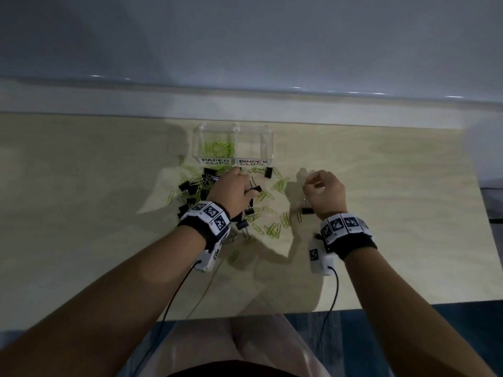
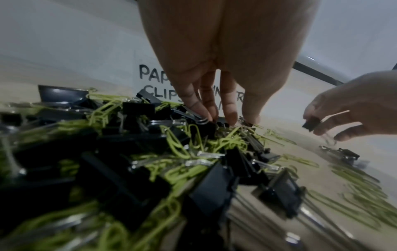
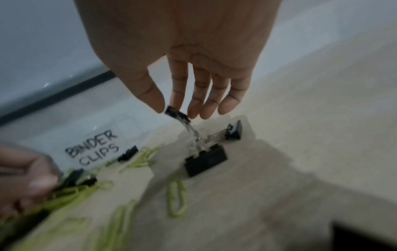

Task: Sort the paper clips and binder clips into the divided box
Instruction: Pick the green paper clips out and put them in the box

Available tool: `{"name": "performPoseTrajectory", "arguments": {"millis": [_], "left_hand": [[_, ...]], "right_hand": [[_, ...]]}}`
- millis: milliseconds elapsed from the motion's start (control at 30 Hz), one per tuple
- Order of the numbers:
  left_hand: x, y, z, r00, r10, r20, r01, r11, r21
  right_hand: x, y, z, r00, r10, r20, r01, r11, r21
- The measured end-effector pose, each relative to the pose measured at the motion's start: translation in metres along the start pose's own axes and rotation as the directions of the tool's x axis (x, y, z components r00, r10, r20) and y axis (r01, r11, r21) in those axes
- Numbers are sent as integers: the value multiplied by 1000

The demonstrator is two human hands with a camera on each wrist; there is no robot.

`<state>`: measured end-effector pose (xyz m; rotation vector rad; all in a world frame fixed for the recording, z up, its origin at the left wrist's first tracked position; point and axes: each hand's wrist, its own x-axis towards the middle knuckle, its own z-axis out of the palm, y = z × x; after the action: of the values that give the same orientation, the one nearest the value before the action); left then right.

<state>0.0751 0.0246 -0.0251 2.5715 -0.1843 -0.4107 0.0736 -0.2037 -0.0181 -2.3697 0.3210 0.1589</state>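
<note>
On the table (image 1: 381, 164), the right hand (image 1: 325, 193) pinches a small black binder clip (image 3: 177, 113) near the divided box (image 1: 232, 144), while the left hand (image 1: 231, 190) fingers the mixed clip pile (image 2: 150, 152), grip unclear.

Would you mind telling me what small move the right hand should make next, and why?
Probably carry it forward and left over the BINDER CLIPS compartment and let go. The right hand pinches a small binder clip above the table, with other binder clips seemingly hooked beneath it, and that compartment looks empty while the other compartment holds green paper clips.
</note>
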Motion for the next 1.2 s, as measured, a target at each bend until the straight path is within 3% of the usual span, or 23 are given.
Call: {"name": "performPoseTrajectory", "arguments": {"millis": [67, 167, 300, 500, 567, 667, 767, 833, 967, 1067, 1200], "left_hand": [[-2, -1, 0, 999, 24, -29, -24, 1000, 4], [2, -2, 3, 997, 65, -39, -64, 997, 31], [3, 0, 6, 999, 52, -13, -50, 991, 123], [-8, -7, -3, 997, 62, -46, -62, 998, 16], [-14, -9, -9, 991, 82, -107, -91, 993, -75], [-25, -21, -23, 962, 6, -271, -55, 983, -174], [-34, -40, -32, 942, -26, -334, -1, 997, -80], [-39, -43, -30, 957, 4, -290, -1, 1000, 8], [-47, -15, -7, 983, 126, -137, -118, 991, 61], [-49, 4, 16, 996, 63, -64, -58, 996, 74], [-47, 8, 26, 998, -39, -54, 43, 996, 79]], "right_hand": [[4, -5, 4, 993, -104, 48, 110, 983, -148], [10, -27, 23, 951, -281, 132, 305, 925, -228], [12, -49, 48, 906, -346, 243, 417, 830, -371], [1, -50, 56, 907, -378, 183, 418, 853, -311], [1, -44, 50, 907, -388, 165, 419, 871, -255], [-2, -26, 30, 925, -375, 59, 378, 898, -224], [-8, 0, 12, 955, -293, -39, 268, 915, -302], [-13, 6, 11, 972, -231, -28, 203, 900, -385], [-15, -23, 28, 961, -273, 37, 268, 898, -350], [-15, -52, 46, 955, -248, 162, 292, 877, -381], [-11, -71, 67, 955, -129, 268, 254, 821, -511]]}}
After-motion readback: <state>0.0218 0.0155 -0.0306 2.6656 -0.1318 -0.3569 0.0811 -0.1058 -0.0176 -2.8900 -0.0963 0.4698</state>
